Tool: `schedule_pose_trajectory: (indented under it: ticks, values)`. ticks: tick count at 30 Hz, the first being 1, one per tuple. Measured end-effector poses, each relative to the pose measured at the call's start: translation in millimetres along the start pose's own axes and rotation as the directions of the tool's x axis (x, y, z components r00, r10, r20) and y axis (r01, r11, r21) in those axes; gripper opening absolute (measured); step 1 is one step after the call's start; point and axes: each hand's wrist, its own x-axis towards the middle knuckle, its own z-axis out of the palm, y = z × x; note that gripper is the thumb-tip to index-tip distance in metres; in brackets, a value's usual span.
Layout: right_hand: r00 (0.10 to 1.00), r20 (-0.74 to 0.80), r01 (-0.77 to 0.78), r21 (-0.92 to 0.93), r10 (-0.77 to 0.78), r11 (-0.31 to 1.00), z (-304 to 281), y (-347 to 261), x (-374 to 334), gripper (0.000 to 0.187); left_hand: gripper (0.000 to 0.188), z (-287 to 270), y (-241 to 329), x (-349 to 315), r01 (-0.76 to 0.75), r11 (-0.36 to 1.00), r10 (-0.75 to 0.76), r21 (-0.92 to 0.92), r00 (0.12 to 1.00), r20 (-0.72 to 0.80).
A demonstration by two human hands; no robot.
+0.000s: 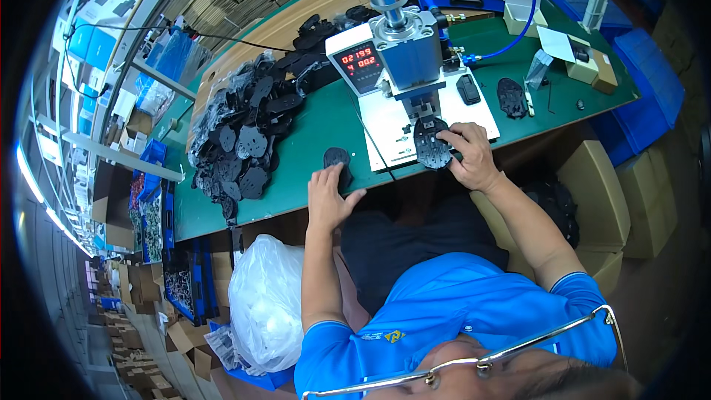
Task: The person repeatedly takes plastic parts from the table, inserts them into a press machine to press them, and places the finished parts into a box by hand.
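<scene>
The right hand (474, 154) grips the black oval part (429, 151) by its right edge; the left hand (328, 196), thumb spread, touches a second black part (337, 156), partly hidden by its fingers. The gripped part's long axis points away from the person, its far end obscured beneath the press (412, 59), whose display (359, 59) shows red digits.

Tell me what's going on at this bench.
A person is working at a tabletop press on a green table. The right hand has its fingers on the right side of a black part just beneath the press head. The left hand touches a separate black plate lying on the table. A big heap of black pieces lies to the left of the press.
</scene>
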Motion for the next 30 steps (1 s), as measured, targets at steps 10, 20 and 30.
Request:
schedule_pose_trajectory:
  ticks: [10, 20, 30]
  values:
    - [1.000, 0.020, -0.024, -0.011, 0.024, 1.000, 3, -2, -1, 0.049, 0.062, 0, 23, -33, -0.143, 0.989, 0.133, -0.043, 0.974, -0.185]
    - [0.999, 0.027, -0.017, -0.023, 0.017, 1.000, 3, -3, -1, 0.050, 0.043, -9, 55, -13, -0.190, 0.964, 0.102, -0.188, 0.912, -0.396]
    - [0.985, 0.012, -0.169, 0.179, 0.170, 0.969, -18, -9, 9, 0.039, 0.073, -1, 101, 12, -0.324, 0.929, 0.233, -0.178, 0.887, -0.397]
